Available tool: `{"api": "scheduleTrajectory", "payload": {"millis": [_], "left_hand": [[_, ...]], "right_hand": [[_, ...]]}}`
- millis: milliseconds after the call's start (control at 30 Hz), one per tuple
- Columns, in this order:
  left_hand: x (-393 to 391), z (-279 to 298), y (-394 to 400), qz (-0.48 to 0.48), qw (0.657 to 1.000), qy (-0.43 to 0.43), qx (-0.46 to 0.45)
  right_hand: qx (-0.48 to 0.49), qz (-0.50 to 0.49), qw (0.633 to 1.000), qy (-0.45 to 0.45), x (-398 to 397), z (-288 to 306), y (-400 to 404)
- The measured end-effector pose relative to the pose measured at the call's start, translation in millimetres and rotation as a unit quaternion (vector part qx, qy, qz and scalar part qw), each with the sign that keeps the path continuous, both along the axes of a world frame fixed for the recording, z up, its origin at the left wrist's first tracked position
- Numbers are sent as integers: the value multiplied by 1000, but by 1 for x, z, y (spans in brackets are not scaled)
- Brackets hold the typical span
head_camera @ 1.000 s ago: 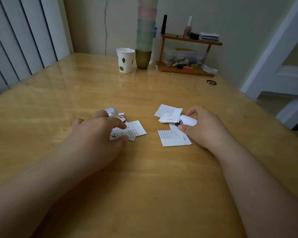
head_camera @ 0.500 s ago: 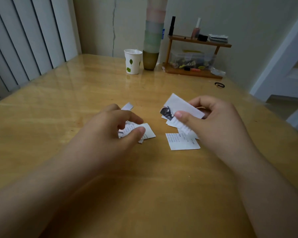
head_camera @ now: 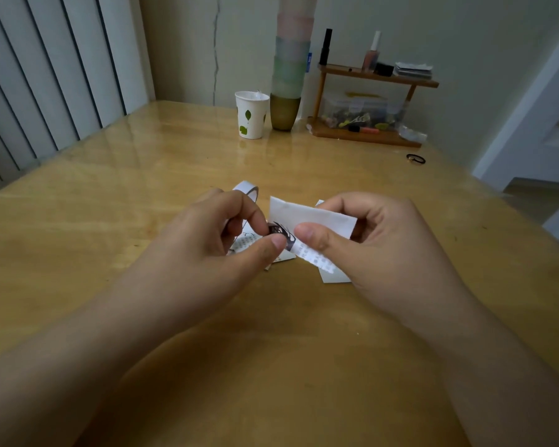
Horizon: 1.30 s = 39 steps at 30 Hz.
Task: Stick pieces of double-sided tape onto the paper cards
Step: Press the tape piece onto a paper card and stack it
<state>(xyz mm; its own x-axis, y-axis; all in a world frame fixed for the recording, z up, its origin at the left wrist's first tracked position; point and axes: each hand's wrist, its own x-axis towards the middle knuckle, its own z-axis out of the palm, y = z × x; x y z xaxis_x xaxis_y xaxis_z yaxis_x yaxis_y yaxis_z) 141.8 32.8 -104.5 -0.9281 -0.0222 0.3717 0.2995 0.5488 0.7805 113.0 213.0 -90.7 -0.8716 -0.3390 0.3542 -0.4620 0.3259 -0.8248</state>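
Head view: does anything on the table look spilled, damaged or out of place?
Nothing spilled. The only damage is a crack running down the back wall. The paper cup stands upright; a black hair tie lies loose near the table's right edge.

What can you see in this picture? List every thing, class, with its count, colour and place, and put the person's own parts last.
held card: one, white with a dark printed figure, above the table between both hands
loose cards: several, white with print, on the table under the hands; exact count hidden
tape roll: one, white, behind the left hand
table: one, light brown wood
paper cup: one, white with green leaves, far side
stacked cups: one tall stack, pastel over an olive base, right of the paper cup
shelf: one, brown wood, far right, holding small bottles and a clear box
hair tie: one, black, near the shelf
left hand: pinches the card's left edge
right hand: pinches the card
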Motion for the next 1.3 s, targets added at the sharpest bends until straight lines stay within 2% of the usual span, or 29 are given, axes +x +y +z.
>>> {"api": "scheduleTrajectory", "payload": {"millis": [567, 1300], "left_hand": [[1, 0, -1, -23, 997, 44, -55], [1, -3, 0, -43, 995, 43, -73]], "right_hand": [[6, 23, 1000, -16, 3, 0, -4], [41, 39, 998, -11, 10, 4, -8]]}}
